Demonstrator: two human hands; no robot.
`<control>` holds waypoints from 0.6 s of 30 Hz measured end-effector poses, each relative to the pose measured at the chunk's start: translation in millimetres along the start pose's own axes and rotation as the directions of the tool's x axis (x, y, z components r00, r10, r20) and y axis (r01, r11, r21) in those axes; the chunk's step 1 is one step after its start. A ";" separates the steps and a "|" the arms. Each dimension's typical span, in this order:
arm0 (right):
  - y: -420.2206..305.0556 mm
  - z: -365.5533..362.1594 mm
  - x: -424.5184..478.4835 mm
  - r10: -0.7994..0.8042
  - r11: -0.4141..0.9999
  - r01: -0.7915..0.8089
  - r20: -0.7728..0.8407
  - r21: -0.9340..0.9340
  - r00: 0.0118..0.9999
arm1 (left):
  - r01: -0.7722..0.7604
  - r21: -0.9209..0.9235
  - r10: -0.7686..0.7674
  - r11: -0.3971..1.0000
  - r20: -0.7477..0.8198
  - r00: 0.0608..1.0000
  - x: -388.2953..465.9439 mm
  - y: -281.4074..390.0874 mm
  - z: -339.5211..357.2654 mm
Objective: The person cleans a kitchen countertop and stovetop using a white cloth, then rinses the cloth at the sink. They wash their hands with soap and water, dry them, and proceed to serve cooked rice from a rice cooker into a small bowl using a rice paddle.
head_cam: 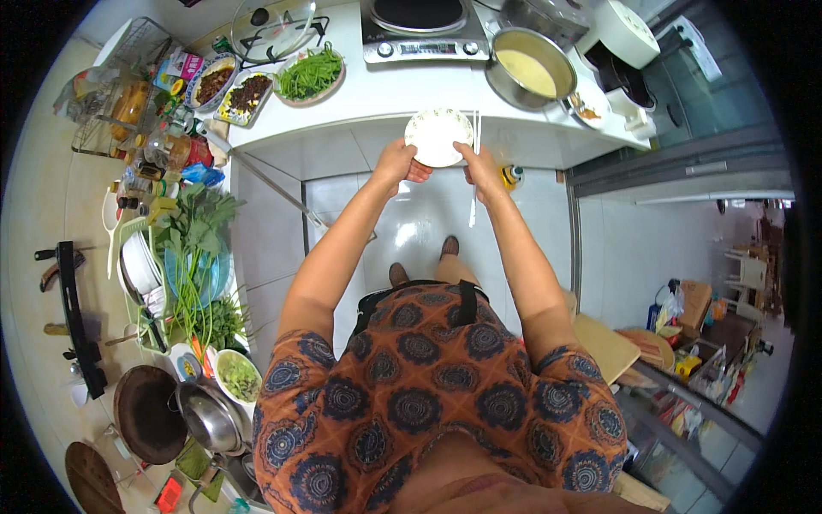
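A small white plate [438,137] with a patterned rim is held out in front of me, just off the counter's front edge. My left hand [399,163] grips its left side, thumb on top and fingers underneath. On the other side, my right hand [480,168] has its thumb on the rim and also holds a pair of white chopsticks [477,126], which point toward the counter. Nearest on the counter are an electric cooktop [424,50] with knobs and a steel pot [499,85] of pale yellow liquid [528,72].
Dishes of dark food [249,93] and a plate of chopped greens [313,74] stand left of the cooktop. Bottles [168,146], leafy vegetables [200,221] and a wok [151,414] crowd the left counter. A yellow bottle [512,177] stands on the floor below my right hand.
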State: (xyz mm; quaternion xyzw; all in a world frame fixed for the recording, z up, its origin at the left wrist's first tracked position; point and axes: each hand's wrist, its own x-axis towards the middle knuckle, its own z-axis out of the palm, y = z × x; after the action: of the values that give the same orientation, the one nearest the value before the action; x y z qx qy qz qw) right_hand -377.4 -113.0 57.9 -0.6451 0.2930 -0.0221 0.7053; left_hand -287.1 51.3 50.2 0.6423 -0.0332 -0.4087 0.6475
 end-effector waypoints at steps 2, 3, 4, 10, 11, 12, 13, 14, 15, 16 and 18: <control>-9.5 -3.3 34.2 0.020 0.999 -0.022 -0.034 -0.033 0.999 | -0.012 0.006 0.012 1.000 -0.040 0.999 34.2 10.1 0.7; -7.2 -9.1 50.6 0.041 0.998 -0.044 -0.058 -0.052 0.997 | -0.006 0.003 0.006 1.000 -0.055 0.998 52.5 8.3 4.5; -3.5 -12.7 75.5 -0.079 0.988 0.060 -0.135 -0.143 0.988 | -0.022 -0.037 0.018 0.999 -0.097 0.995 66.9 11.8 5.9; -50.6 -12.4 131.1 -0.371 0.903 0.331 -0.109 -0.273 0.922 | -0.060 -0.197 -0.010 0.979 -0.336 0.942 133.2 9.6 2.7; -57.6 -12.3 139.8 -0.383 0.896 0.355 -0.061 -0.266 0.922 | -0.066 -0.233 -0.025 0.970 -0.368 0.929 143.2 10.5 2.8; -60.0 -12.4 150.2 -0.451 0.864 0.431 -0.019 -0.260 0.892 | -0.065 -0.236 -0.036 0.969 -0.398 0.917 154.3 11.6 5.0; -61.7 -9.9 156.9 -0.433 0.874 0.425 0.021 -0.235 0.901 | -0.068 -0.257 -0.043 0.964 -0.403 0.914 161.8 9.5 3.8; -63.8 -8.8 161.5 -0.414 0.884 0.418 0.064 -0.211 0.908 | -0.073 -0.279 -0.049 0.957 -0.408 0.912 169.0 7.3 3.3; -64.1 -6.5 163.5 -0.396 0.893 0.411 0.115 -0.184 0.911 | -0.084 -0.300 -0.053 0.950 -0.420 0.906 175.0 2.0 2.3; -65.0 -0.6 163.1 -0.374 0.902 0.395 0.144 -0.176 0.916 | -0.102 -0.312 -0.049 0.945 -0.443 0.895 183.1 -8.3 -0.4; -64.1 7.8 163.8 -0.329 0.925 0.360 0.213 -0.127 0.920 | -0.152 -0.296 0.001 0.943 -0.456 0.890 196.3 -17.1 -2.1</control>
State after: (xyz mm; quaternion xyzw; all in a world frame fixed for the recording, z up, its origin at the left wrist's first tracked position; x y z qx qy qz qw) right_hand -216.2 -183.8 54.1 -0.7414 0.1076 -0.0609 0.6596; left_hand -163.9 -56.6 -59.5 0.6024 0.1594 -0.2227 0.7497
